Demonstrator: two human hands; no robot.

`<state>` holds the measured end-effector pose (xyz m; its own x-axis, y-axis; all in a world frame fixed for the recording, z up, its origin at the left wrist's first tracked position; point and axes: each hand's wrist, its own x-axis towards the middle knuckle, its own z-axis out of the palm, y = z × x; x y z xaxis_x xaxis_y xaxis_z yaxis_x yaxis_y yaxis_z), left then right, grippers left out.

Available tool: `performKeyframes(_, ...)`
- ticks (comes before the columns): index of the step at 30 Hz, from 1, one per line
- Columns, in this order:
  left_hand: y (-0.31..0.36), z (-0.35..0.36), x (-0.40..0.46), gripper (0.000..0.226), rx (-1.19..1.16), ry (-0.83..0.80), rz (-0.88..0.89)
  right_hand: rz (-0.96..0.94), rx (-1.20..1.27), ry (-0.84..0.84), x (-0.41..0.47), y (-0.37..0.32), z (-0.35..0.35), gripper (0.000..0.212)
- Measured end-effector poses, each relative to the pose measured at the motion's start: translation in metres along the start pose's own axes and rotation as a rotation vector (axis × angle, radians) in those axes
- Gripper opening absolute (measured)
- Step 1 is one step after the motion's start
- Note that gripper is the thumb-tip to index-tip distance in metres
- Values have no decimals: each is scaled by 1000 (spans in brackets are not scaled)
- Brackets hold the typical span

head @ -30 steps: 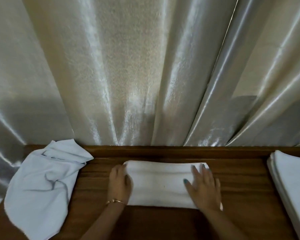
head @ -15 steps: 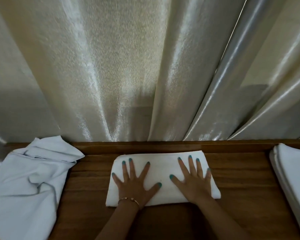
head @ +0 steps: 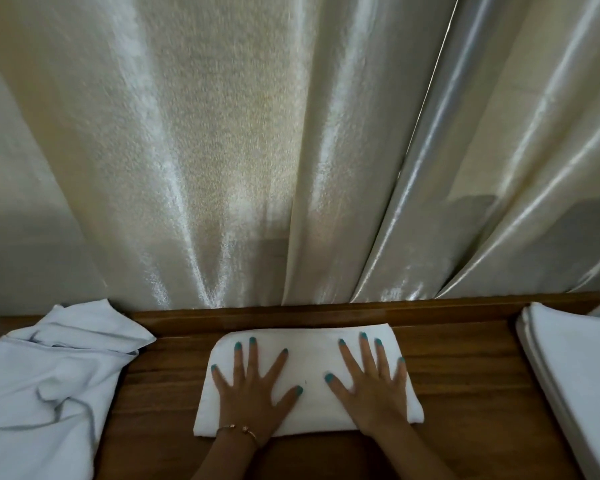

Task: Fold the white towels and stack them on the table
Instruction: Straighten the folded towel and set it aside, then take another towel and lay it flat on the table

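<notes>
Nearest the camera, two bare forearms reach forward over the dark wooden surface (head: 465, 403). The left wrist wears a thin gold bracelet (head: 238, 428).

Both hands lie flat on a folded white towel (head: 309, 362) that sits in the middle of the surface, its long side running left to right, its far edge close to the raised wooden ledge (head: 326, 315) at the back. The left hand (head: 253, 393) rests on the left half of the towel with its fingers (head: 239, 362) straight and spread wide, thumb out toward the centre; it grips nothing and only presses down. The right hand (head: 374, 389) rests on the right half in the same way, its fingers (head: 366, 355) straight and slightly fanned, thumb toward the centre, holding nothing. The nails on both hands are painted teal. A bare strip of towel shows between the two thumbs.

To the left, well apart from the folded towel, a loose pile of unfolded white towels (head: 49, 386) lies rumpled on the surface and runs past the left and lower edges of the view. To the right, also well apart, a stack of folded white towels (head: 575, 368) sits at the edge of the view, its layered edges visible along its left side.

Behind the ledge, glossy cream curtains (head: 222, 150) hang in long vertical folds and fill the upper part of the view.
</notes>
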<state>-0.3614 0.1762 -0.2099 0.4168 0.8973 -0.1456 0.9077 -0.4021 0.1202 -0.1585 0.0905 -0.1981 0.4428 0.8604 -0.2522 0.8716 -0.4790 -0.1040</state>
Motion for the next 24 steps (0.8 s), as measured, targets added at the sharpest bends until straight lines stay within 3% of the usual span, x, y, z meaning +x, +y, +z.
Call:
performKeyframes(8,3,-31,6,86,31,-300,7,14,23,-180,5,-3,-18,71)
performKeyframes(12,-16,-63,-21,89,7,-293,13,-31,22,-117,-24,-25,-34,60)
performKeyframes(16,-66,-84,-66,83,105,-241,3,-181,68,-116,-52,-90,-47,55)
performKeyframes(20,-138,-110,-96,70,148,-210,-133,-391,134,-150,-61,-176,-66,57)
performKeyframes(24,-211,-128,-110,80,148,-203,-276,-553,289,-141,-66,-270,-79,59)
